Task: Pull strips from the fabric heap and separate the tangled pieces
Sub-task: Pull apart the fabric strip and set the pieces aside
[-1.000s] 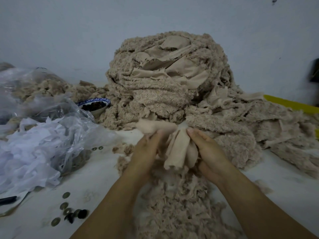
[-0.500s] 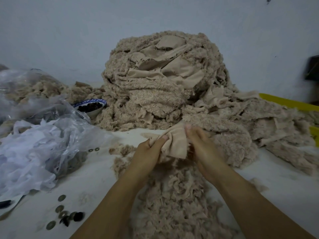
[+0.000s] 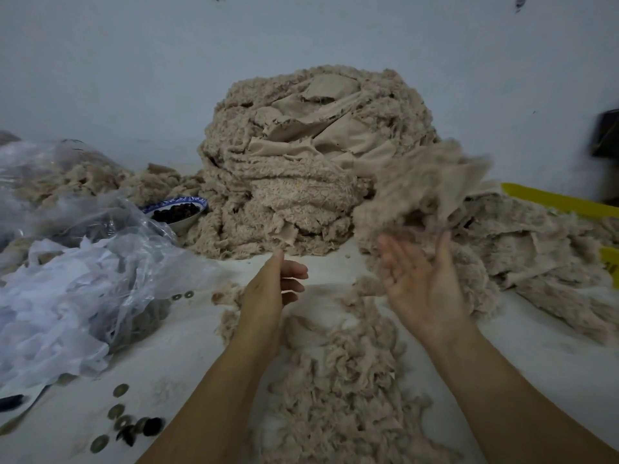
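Note:
A tall heap of beige fleecy fabric stands at the back middle of the white table. A loose beige piece is blurred in the air just above and beyond my right hand, which is palm-up with straight fingers and holds nothing. My left hand hovers to its left, fingers loosely curled and empty. A low pile of shredded beige pieces lies between my forearms. More flat strips spread out at the right.
Clear plastic bags with white and beige scraps fill the left side. A blue-rimmed bowl of dark bits sits beside the heap. Coins and dark buttons lie at the front left. A yellow edge shows at the right.
Both hands gripped a folded beige strip before. Now they have let go and moved apart, and the piece flies up toward the right pile.

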Motion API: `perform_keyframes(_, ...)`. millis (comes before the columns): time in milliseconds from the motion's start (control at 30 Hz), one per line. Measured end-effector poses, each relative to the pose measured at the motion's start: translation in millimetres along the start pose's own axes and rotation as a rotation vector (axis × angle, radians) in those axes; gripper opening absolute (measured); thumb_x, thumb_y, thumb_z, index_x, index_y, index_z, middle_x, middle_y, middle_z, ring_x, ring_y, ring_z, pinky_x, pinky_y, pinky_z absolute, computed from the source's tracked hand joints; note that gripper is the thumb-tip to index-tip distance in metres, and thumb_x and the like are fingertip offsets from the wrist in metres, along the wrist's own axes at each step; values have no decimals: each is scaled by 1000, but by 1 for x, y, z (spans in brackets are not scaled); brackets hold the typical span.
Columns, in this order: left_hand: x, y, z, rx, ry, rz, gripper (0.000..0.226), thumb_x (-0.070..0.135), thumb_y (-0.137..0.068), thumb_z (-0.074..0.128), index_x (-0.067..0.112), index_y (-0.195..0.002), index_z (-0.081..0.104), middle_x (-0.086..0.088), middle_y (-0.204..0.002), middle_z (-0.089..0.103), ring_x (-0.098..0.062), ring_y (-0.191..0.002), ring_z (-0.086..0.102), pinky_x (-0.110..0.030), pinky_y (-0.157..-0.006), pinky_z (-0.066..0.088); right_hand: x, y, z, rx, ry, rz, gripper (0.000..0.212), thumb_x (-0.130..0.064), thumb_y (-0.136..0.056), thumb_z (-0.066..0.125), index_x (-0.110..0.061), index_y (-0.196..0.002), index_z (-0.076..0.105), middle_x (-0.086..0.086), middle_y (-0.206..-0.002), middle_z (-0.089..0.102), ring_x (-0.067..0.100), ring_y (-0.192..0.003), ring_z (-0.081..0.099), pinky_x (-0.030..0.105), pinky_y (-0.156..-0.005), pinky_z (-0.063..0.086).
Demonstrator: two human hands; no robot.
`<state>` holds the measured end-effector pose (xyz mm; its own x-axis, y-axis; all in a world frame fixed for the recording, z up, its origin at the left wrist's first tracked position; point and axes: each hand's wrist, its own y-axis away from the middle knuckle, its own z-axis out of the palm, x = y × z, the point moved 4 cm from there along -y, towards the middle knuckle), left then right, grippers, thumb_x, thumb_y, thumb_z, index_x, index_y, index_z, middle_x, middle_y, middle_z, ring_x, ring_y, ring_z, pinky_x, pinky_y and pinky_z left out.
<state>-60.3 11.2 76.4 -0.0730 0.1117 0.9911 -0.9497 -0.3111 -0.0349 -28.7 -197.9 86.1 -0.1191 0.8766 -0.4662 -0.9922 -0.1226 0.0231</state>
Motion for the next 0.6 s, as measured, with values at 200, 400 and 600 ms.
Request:
perform_keyframes(200,-4,-13,9,-9,-177,-25,27,26,-98,55,24,-77,73,7,-89,74,-4,-71,67,-26,-71,50,34,-1,-10,87,440,153,41,-39,-102,50,-3,-105,69,7,-85,72,13,-68,69,25,-58,57)
perform_keyframes(400,3,-75,18,32,-428,-14,17,28,-101,49,20,-107,63,-10,-141,46,-23,-97,65,-39,-84,55,33,1,-11,99,515,108,35,-30,-103,50,-3,-91,68,5,-70,69,12,-60,66,23,-54,55)
perform_keyframes(600,-1,-114,19,24,-379,-43,28,14,-102,42,15,-86,66,-17,-113,65,-30,-105,62,-45,-101,48,33,-1,-15,114,522,105,37,-30,-104,48,-2,-90,67,5,-67,68,11,-59,65,22,-55,54)
